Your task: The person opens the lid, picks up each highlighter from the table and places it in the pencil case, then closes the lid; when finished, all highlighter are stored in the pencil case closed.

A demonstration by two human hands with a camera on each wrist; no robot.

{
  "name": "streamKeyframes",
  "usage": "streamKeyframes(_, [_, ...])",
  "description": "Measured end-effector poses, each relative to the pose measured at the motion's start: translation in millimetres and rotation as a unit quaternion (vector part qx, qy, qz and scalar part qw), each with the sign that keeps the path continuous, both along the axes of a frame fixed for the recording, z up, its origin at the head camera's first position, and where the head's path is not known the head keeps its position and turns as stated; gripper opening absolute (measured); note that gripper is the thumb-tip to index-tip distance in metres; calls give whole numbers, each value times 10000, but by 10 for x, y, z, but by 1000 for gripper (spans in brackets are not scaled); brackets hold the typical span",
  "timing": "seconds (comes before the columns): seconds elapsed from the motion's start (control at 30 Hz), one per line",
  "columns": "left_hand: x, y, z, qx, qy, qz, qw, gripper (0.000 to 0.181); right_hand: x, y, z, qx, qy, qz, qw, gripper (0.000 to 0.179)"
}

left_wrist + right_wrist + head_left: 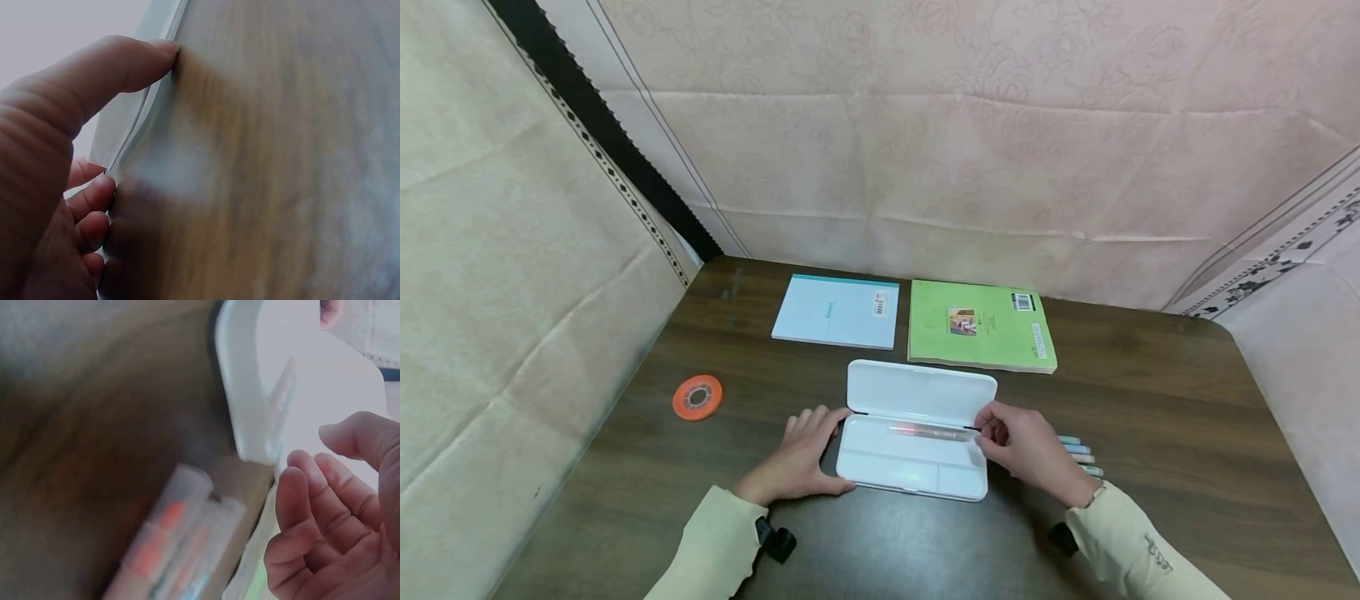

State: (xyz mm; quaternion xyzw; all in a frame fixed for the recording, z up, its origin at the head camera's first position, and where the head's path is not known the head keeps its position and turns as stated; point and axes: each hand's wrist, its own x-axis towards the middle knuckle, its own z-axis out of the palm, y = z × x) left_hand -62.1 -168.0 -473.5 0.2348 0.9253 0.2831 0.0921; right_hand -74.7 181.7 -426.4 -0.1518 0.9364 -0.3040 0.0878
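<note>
A white pencil case (880, 469) lies on the table with its lid (917, 390) raised at the back. Inside, along the hinge side, rests a clear pen (928, 432). My left hand (805, 454) holds the case at its left end, thumb on the front corner and fingers at the back; the left wrist view shows the case edge (119, 128) between them. At the other end, my right hand (1026, 442) is beside the pen's dark tip. In the right wrist view, thumb and fingers (297, 497) are apart with nothing between them, near the pen (284, 390).
Several capped markers (1081, 450) lie right of the case, partly hidden behind my right hand. A light blue booklet (835, 312) and a green book (985, 325) lie at the back. An orange tape roll (683, 400) is at the left.
</note>
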Motion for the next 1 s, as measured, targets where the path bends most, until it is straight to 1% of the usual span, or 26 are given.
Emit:
streamKeyframes(0.13, [3,0,19,15,0,1,10000,92,-10,83,81,-18,226,25,9997,13])
streamKeyframes(0.3, [5,3,22,-10,-13,1,10000,93,-25,218,233,-76,88,-87,9999,13])
streamKeyframes(0.43, [8,2,17,-11,-36,8,10000,94,-63,376,301,48,47,-89,9999,17])
streamKeyframes(0.57, [11,-5,-5,-10,-23,27,10000,94,-118,592,272,160,107,-64,9998,18])
streamKeyframes(0.67, [12,-7,-17,-16,-9,34,10000,94,-141,767,222,202,34,-127,9997,18])
streamKeyframes(0.77, [12,-8,-15,-15,-15,33,10000,95,-143,915,185,232,-64,-202,9995,19])
streamKeyframes(1.0, [3,-4,-10,-13,19,30,10000,95,-147,1169,122,360,-77,-232,9991,21])
